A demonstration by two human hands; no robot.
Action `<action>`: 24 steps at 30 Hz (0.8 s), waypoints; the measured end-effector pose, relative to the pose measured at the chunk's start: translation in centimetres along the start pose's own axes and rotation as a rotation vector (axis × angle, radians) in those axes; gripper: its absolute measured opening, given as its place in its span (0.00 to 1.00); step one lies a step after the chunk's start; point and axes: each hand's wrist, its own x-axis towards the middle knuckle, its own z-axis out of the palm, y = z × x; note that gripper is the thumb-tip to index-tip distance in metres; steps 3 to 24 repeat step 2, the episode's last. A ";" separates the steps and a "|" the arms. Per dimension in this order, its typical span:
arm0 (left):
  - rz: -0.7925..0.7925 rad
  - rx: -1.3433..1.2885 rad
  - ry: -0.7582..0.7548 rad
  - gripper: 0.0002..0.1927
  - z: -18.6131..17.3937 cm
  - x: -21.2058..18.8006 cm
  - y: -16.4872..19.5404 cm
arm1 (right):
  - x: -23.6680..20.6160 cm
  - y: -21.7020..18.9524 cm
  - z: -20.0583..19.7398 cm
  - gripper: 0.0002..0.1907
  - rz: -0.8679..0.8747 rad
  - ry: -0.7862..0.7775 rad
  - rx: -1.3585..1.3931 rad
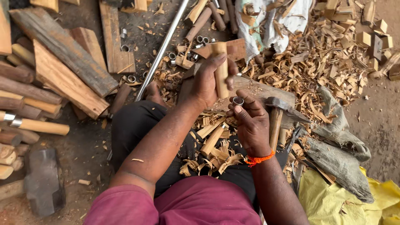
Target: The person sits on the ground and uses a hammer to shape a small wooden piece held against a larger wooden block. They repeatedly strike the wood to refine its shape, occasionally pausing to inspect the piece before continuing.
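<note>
Pale tan wooden peg point(221, 68) in left hand point(207, 81); silver ring point(238, 100) at right hand point(250, 121); orange wristband point(259, 158); yellow sack point(346, 200) right of it.

The person is wearing a maroon short-sleeved shirt point(183, 206), dark trousers point(133, 121), and an orange thread wristband point(259, 158) on the right.

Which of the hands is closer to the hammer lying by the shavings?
The right hand. It holds a small metal ring just beside the hammer. The left hand grips a wooden peg farther off.
</note>
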 end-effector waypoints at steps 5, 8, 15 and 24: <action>-0.051 -0.070 -0.026 0.39 -0.3 0.0 -0.3 | 0.0 0.4 -0.4 0.24 0.039 -0.010 0.037; -0.051 -0.070 -0.026 0.39 -0.3 0.0 -0.3 | 0.0 0.4 -0.4 0.24 0.039 -0.010 0.037; -0.051 -0.070 -0.026 0.39 -0.3 0.0 -0.3 | 0.0 0.4 -0.4 0.24 0.039 -0.010 0.037; -0.051 -0.070 -0.026 0.39 -0.3 0.0 -0.3 | 0.0 0.4 -0.4 0.24 0.039 -0.010 0.037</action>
